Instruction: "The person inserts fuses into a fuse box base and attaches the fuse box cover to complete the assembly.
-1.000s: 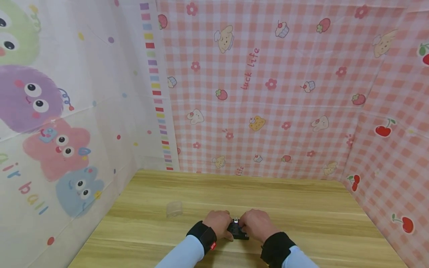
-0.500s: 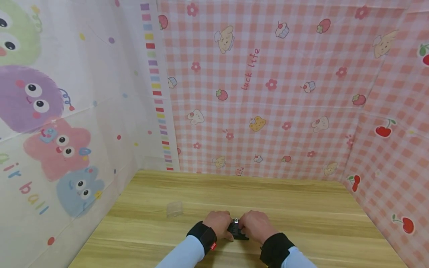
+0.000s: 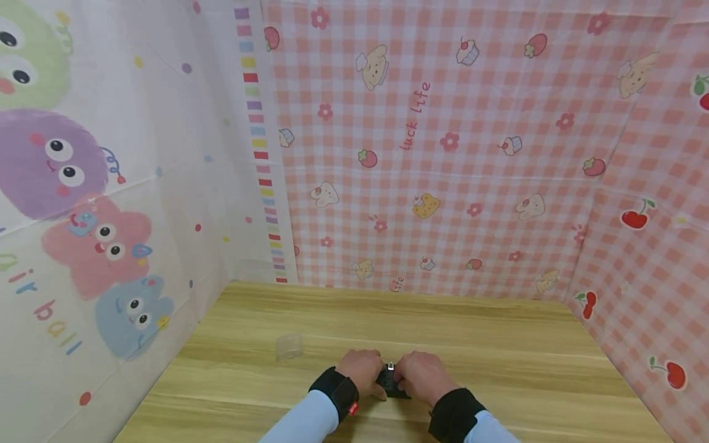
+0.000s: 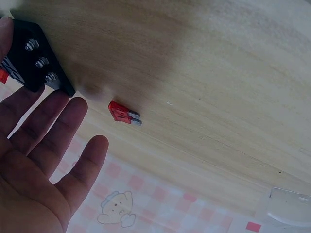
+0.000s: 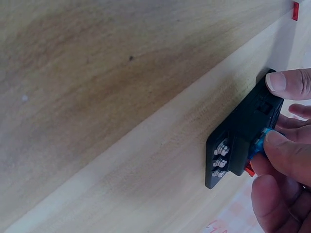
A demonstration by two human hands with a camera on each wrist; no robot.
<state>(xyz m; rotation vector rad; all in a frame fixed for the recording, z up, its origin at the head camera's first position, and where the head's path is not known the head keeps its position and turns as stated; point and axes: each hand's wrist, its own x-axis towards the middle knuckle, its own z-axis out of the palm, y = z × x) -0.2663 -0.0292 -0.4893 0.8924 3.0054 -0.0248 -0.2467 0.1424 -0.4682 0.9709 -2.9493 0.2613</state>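
Head view, black block: it sits on the wooden table between my left hand and my right hand; the black block shows bright metal at its far end.
Clear piece: see-through, lying well apart to my left; I take it for light, thin plastic that could crack.
Left wrist view, left fingers: thumb and fingertips hold the block at its edges, while my little finger reaches out free.
Metal studs: three, hard and knobbly; the plain plastic beside them should give a better hold.
Red fuse: loose on the table just beyond my fingertips, two blades showing; I judge it light, stiff and smooth, best lifted by its plastic head.
Right wrist view, right fingers: thumb and forefinger pinch a small blue piece at the block; I cannot tell how deep it sits.
Blue piece's feel: probably firm and slippery, wanting a squeeze on its flat faces.
Red bit: just beside the blue piece, mostly hidden.
Block's feel: stiff, likely light enough to skid, so steady it by the ends.
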